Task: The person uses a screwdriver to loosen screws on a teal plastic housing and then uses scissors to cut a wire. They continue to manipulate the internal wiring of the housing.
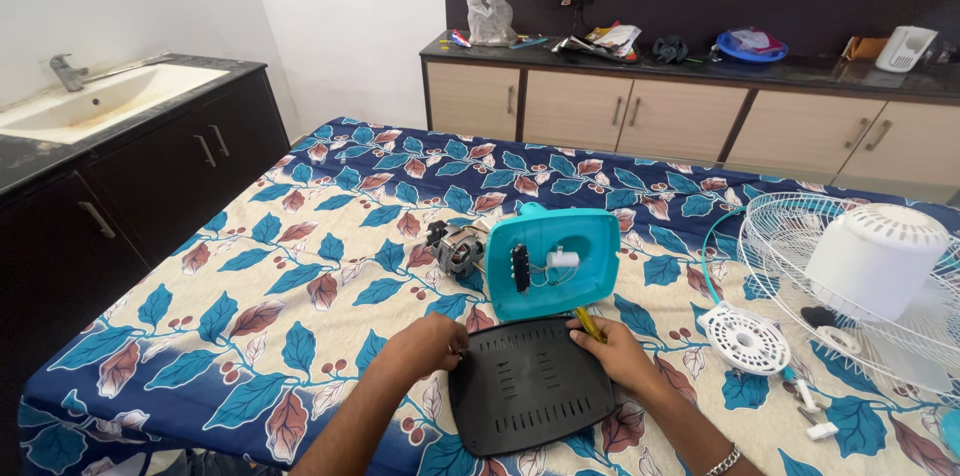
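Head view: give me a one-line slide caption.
Left hand steadies a black vented cover plate while right hand holds a yellow-handled tool beside a teal fan base.

The cloth [300, 266] on the table is cream in the middle with blue and rust-red leaves, and dark blue round the border. The base housing [580, 281] is turquoise; the vented cover [528, 386] is black. The fan grille [800, 256] and dome [878, 258] are white.

Flat black vented panel [528, 386], front edge.
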